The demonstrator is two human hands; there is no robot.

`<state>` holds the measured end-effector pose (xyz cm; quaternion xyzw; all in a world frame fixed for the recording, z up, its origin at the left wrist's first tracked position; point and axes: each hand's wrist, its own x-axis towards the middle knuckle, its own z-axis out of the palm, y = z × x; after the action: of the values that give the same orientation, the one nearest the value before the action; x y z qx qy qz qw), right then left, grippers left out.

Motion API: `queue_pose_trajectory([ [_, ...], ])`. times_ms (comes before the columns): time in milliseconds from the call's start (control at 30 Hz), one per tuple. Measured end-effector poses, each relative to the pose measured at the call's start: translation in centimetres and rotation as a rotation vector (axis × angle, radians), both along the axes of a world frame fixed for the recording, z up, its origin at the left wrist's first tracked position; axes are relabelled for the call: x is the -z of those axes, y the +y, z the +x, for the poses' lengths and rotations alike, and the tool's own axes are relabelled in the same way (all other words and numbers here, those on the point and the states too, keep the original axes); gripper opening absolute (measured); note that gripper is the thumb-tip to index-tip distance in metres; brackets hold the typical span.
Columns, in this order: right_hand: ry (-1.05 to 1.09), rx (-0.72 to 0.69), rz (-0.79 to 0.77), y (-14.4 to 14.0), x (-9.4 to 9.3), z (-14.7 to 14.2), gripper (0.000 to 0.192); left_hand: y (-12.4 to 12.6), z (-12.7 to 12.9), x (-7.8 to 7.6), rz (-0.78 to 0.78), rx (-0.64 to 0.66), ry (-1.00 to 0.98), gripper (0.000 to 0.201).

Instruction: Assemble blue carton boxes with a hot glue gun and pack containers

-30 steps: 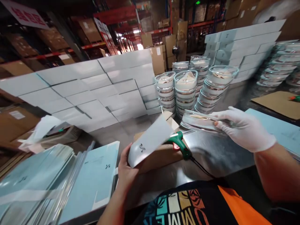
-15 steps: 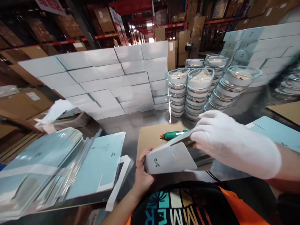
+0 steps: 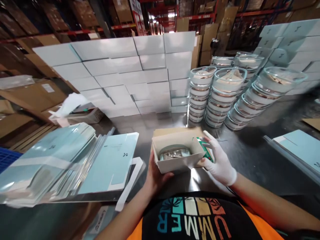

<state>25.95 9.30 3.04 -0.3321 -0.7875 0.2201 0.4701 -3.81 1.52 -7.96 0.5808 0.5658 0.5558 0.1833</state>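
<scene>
While the bare left hand (image 3: 156,175) cups the near left corner of a small open box (image 3: 178,153) from beneath, the white-gloved right hand (image 3: 218,160) grips the box's right end wall, fingers closed around it. Inside the box lies a round glass dish (image 3: 173,152), flat on the bottom. A green tool (image 3: 205,150) peeks out at 3 o'clock of the box, behind the gloved fingers. Stacks of glass dishes (image 3: 217,96) stand at 1 o'clock on the steel table (image 3: 250,156), well apart from the hands. A wall of pale closed boxes (image 3: 125,73) rises at 11 o'clock, and flattened blue box blanks (image 3: 110,163) lie at 9 o'clock, just beside the left forearm.
</scene>
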Motion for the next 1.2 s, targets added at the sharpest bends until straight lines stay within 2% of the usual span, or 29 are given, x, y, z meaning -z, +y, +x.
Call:
queue_pose_trajectory([
  [33,0.018,-0.014,0.029,-0.3,0.9,-0.7,0.074,0.0,0.1,-1.0,0.091,-0.004,0.014,0.097],
  [100,0.063,-0.069,0.029,-0.8,1.3,-2.2,0.07,0.2,0.3,-3.5,0.233,0.041,0.096,0.076],
  [167,0.13,-0.107,-0.106,-1.0,0.6,-3.8,0.065,0.5,0.7,-5.6,0.303,0.124,0.174,0.054],
  [233,0.2,-0.089,-0.275,-0.8,-0.3,-5.3,0.054,0.6,1.1,-6.7,0.3,0.133,0.146,0.05],
  [300,0.252,-0.02,-0.336,-0.5,-0.8,-6.7,0.038,0.6,1.4,-6.5,0.318,0.03,0.021,0.061],
  [367,0.285,0.065,-0.304,-0.4,-0.7,-7.7,0.037,0.2,1.4,-5.5,0.36,-0.065,-0.071,0.076],
  [400,0.294,0.095,-0.28,-0.4,-0.5,-8.0,0.041,0.0,1.3,-5.0,0.365,-0.078,-0.058,0.079],
  [467,0.289,0.094,-0.249,-0.3,-0.4,-7.9,0.049,-0.3,0.9,-4.5,0.301,-0.045,0.063,0.069],
  [567,0.173,0.048,-0.19,0.5,-0.8,-6.1,0.046,-0.5,0.2,-5.3,0.218,0.001,0.197,0.056],
  [633,-0.054,0.111,-0.169,1.7,-1.4,-4.2,0.043,-0.4,-0.3,-6.3,0.243,-0.021,0.159,0.058],
  [700,-0.416,0.257,-0.268,2.9,-1.6,-2.4,0.047,-0.2,-0.6,-7.1,0.237,-0.085,0.088,0.06],
  [767,-0.727,0.362,-0.455,3.8,-1.4,-1.0,0.052,0.1,-1.0,-7.5,0.184,-0.154,0.029,0.064],
  [833,-0.859,0.361,-0.599,4.3,-0.8,-0.1,0.051,0.4,-1.2,-7.5,0.148,-0.199,-0.005,0.068],
  [933,-0.854,0.332,-0.649,4.5,-0.1,1.1,0.042,0.9,-1.3,-7.2,0.173,-0.224,-0.02,0.072],
  [1067,-0.826,0.371,-0.707,3.7,0.4,4.0,0.051,1.3,-0.7,-6.7,0.203,-0.185,0.02,0.067],
  [1133,-0.726,0.399,-0.781,2.7,0.7,5.7,0.052,1.3,-0.1,-6.6,0.227,-0.141,0.014,0.063],
  [1200,-0.528,0.437,-0.846,1.5,1.0,7.3,0.051,1.4,0.6,-6.9,0.233,-0.11,-0.01,0.063],
])
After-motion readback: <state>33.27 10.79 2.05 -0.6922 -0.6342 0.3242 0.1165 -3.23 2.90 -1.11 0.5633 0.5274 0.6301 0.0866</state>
